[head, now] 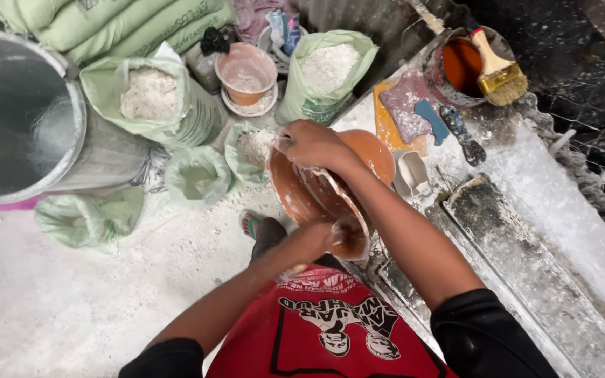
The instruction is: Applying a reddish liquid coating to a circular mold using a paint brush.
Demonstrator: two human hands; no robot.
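My right hand (311, 143) grips the far rim of an orange-brown rubber bowl (295, 189), which is tilted and smeared with white plaster. My left hand (320, 238) is pressed inside the near part of the bowl, coated in wet plaster, fingers curled against its inner wall. A second orange bowl (376, 150) sits just behind it. Below the bowl, my sandalled foot (259, 227) rests on the dusty floor.
Open green sacks of white powder (150, 94) (327, 70) stand beyond. A large metal drum (19, 112) is at left. On the plaster-caked bench (547, 210) lie a can with a brush (498, 70), a putty knife (463, 136) and a small white cup (411, 171).
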